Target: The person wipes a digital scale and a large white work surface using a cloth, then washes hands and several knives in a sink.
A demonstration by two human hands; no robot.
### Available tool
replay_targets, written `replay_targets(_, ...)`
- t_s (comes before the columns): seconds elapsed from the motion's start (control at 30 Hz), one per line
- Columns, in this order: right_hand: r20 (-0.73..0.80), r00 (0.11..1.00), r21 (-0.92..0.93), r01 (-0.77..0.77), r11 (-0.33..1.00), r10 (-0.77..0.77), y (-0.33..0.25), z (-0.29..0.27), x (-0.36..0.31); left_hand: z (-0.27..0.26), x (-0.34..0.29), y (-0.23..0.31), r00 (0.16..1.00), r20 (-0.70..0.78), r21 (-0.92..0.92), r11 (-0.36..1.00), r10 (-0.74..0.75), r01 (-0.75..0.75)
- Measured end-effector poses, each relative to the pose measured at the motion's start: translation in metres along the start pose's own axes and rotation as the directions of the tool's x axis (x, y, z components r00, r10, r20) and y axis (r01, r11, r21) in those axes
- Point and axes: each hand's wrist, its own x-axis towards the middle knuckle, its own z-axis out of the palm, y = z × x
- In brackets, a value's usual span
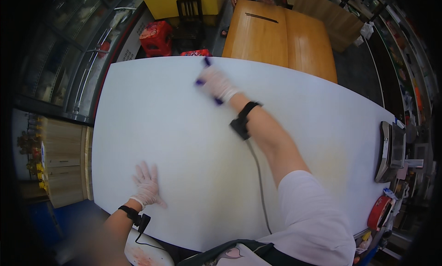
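White and broad, the surface (184, 141) fills my view, a wooden table (281, 35) beyond its far edge. My right hand (216, 84), gloved, presses a purple cloth (208, 81) near the far edge; the picture is blurred there, so I judge the fingers clenched on it. My left hand (146, 187), gloved too, lies flat by the near left corner, fingers spread, grasping nothing. To wipe well, I would keep the cloth flat, press evenly and overlap the strokes while the left hand braces.

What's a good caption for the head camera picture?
Gloved right hand presses a purple cloth at a white table's far edge; gloved left hand lies flat.
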Motion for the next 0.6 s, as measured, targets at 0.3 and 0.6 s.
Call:
replay_targets(0.3,0.457,0.852,0.787,-0.254,0.562,-0.254,-0.151,-0.020,-0.164,0.003,-0.001,-0.001,0.999,0.039,-0.003,1.000,-0.012,0.012)
replay_targets(0.6,-0.342,0.670,0.166,-0.647,0.744,0.659,0.027,-0.195,-0.289,-0.020,-0.009,0.006,0.999,0.032,0.018,0.999,-0.039,0.038)
